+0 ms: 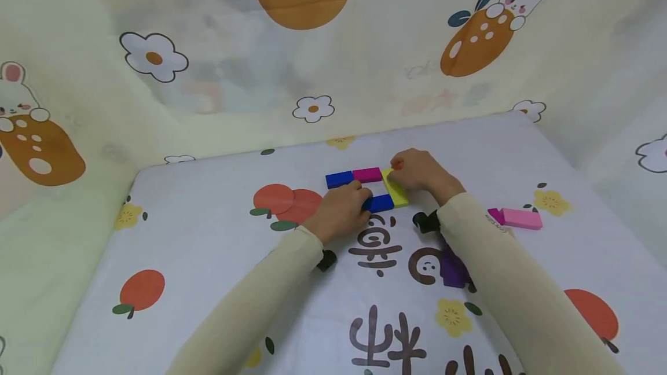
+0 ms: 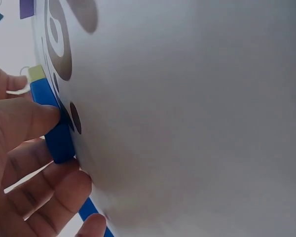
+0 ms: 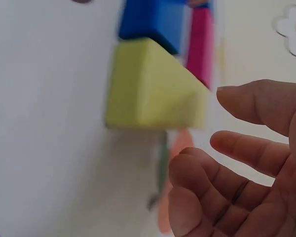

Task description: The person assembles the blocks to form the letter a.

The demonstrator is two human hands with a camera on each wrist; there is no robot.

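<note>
Two blue blocks, a magenta block (image 1: 367, 175) and a yellow block (image 1: 394, 190) form a four-sided outline on the tabletop. My left hand (image 1: 341, 210) pinches the near blue block (image 2: 62, 145) between thumb and fingers, and this block's end meets the yellow one. Behind the left fingers, the far blue block (image 1: 340, 179) lies end to end with the magenta block. My right hand (image 1: 419, 172) is at the outer side of the yellow block. In the right wrist view its fingers are loosely bent, with the thumb tip close beside the yellow block's end and nothing held.
To the right of the right forearm lie a pink block (image 1: 523, 219) and a small magenta piece (image 1: 495, 216). A purple block (image 1: 453, 268) is partly hidden under that forearm. A printed cloth (image 1: 208, 282) covers the table, and a patterned curtain (image 1: 229, 91) rises behind it.
</note>
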